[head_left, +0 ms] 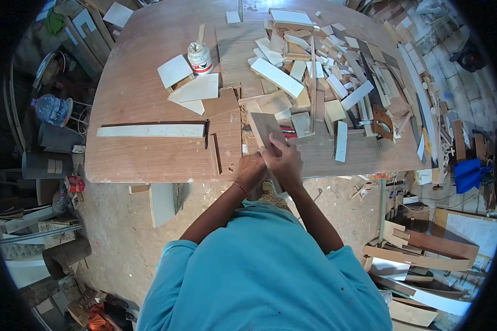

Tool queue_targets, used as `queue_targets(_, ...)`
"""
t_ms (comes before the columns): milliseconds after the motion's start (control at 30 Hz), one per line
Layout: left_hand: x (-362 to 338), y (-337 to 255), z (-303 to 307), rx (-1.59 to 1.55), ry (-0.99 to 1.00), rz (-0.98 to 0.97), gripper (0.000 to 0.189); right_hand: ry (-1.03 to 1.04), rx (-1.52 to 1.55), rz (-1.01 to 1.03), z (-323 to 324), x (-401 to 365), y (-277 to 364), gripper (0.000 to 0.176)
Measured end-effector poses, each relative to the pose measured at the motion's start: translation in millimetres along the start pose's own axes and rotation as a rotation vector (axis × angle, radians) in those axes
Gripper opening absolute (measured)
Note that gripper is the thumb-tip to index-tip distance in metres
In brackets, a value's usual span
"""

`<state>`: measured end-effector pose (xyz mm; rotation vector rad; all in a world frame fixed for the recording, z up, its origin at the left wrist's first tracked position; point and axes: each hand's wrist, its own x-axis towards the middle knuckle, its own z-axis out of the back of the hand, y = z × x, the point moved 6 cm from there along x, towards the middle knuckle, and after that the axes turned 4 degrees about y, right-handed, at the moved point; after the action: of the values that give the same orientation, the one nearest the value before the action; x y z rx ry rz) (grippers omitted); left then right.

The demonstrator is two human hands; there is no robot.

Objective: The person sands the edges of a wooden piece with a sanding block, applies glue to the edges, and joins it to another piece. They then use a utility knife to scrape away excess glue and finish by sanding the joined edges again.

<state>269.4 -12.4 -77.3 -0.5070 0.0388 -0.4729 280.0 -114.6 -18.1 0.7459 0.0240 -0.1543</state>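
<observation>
- Head view: R hand (283, 163) gripping wood board (266, 130), thumb on its face, at table's (149, 160) near edge, just this side of the offcut pile (277, 77).
- L hand (252, 170) curled right beside board; fingers hidden, can't tell if it's gripping.
- Risk, I'd say: board slips if R grip loosens, or knocks loose offcuts if swung.
- Hard to see: board's lower part, partly behind hands; red item (289, 131) past it, prob. a tool, half covered.

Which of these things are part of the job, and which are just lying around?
Seemingly in the job:
wooden board
right hand gripping it
left hand at its edge

Apparently just lying about:
wood offcuts
handsaw
water bottle
jar (untouched, might belong)
</observation>
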Motion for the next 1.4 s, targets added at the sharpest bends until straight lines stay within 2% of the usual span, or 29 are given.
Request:
queue_targets(100, -11, -3, 2, 0.024, 0.038, 0.006, 0.017, -0.049, 0.031, 0.009, -7, 7, -13, 0.044)
queue_targets(133, -13, -9, 15, 0.005, -0.023, 0.014, 0.017, -0.049, 0.030, 0.007, -8, 20, -24, 0.044)
queue_targets(200, -10, -7, 24, -0.004, -0.092, 0.016, 0.017, 0.078, 0.158, -0.125, -15, 44, -44, 0.046)
queue_targets(233, -10, -5, 18, 0.010, -0.097, 0.005, 0.018, 0.069, 0.032, -0.126, -13, 45, -40, 0.047)
queue_targets(267, -9, -5, 14, 0.021, -0.100, -0.008, 0.019, 0.068, 0.031, -0.130, -9, 37, -35, 0.047)
queue_targets(300, -7, -2, 11, 0.021, -0.103, -0.011, 0.019, 0.081, 0.015, -0.042, -7, 25, -22, 0.047)
queue_targets(367, -7, 5, -4, 0.110, 0.165, 0.054, 0.022, 0.065, -0.019, 0.116, -14, 4, -4, 0.047)
queue_targets(400, -9, 5, -5, 0.109, 0.171, 0.057, 0.022, 0.070, -0.017, 0.111, -15, 4, -5, 0.047)
queue_targets(467, -8, 3, 7, 0.038, 0.136, 0.123, 0.022, 0.034, 0.030, 0.141, -12, 9, -3, 0.048)
queue_targets(500, -12, 1, 6, 0.035, 0.135, 0.125, 0.022, 0.089, -0.010, 0.000, -11, 22, -12, 0.050)
queue_targets(567, -14, -3, 21, -0.031, -0.086, 0.035, 0.020, 0.120, 0.046, -0.049, -20, 55, -42, 0.051)
queue_targets(600, -13, -1, 23, -0.026, -0.089, 0.032, 0.020, 0.160, 0.103, -0.117, -27, 61, -55, 0.052)
queue_targets(633, -11, 1, 20, -0.053, -0.046, 0.072, 0.020, -0.027, -0.126, -0.071, -9, 49, -29, 0.046)
queue_targets(667, -9, 2, 17, -0.081, -0.004, 0.113, 0.019, -0.027, -0.130, -0.068, -12, 36, -21, 0.046)
queue_targets(733, -7, 13, 15, -0.033, 0.004, 0.156, 0.019, -0.102, 0.079, 0.324, -17, 10, 12, 0.046)
queue_targets(800, -13, 23, 0, -0.060, 0.108, 0.118, 0.024, -0.129, -0.028, 0.340, -13, -4, 31, 0.046)
queue_targets(867, -15, 25, 6, -0.107, 0.038, 0.157, 0.027, -0.161, -0.139, 0.369, -16, 2, 27, 0.046)
queue_targets(933, -16, 27, 11, -0.149, -0.048, 0.199, 0.031, -0.007, 0.086, 0.133, -33, 45, -21, 0.048)
queue_targets(1000, -16, 25, 9, -0.116, -0.059, 0.176, 0.034, -0.006, 0.122, 0.069, -32, 69, -34, 0.047)
queue_targets(1067, -8, 25, 11, -0.094, -0.031, 0.232, 0.028, -0.011, 0.140, 0.009, -26, 69, -37, 0.046)
queue_targets(1133, -5, 29, 11, -0.140, -0.032, 0.195, 0.030, -0.109, 0.182, 0.288, -28, 35, -9, 0.043)
queue_targets(1167, -4, 28, 16, -0.141, -0.021, 0.197, 0.030, -0.105, 0.184, 0.278, -26, 17, 7, 0.043)
queue_targets(1233, 2, 8, 43, -0.259, -0.225, -0.035, 0.026, -0.215, 0.079, 0.511, -3, -15, 52, 0.042)
queue_targets(1267, 1, 9, 40, -0.263, -0.215, -0.039, 0.026, -0.217, 0.078, 0.501, -6, -11, 45, 0.042)
queue_targets(1333, -4, 36, 15, -0.184, 0.093, 0.275, 0.018, -0.262, 0.135, 0.391, -23, 18, 9, 0.041)
queue_targets(1367, -15, 46, 8, -0.471, -0.019, 0.391, 0.012, -0.185, 0.269, 0.346, -36, 44, -19, 0.039)
queue_targets(1400, -17, 51, 1, -0.461, -0.024, 0.392, 0.012, -0.186, 0.279, 0.353, -35, 47, -20, 0.039)
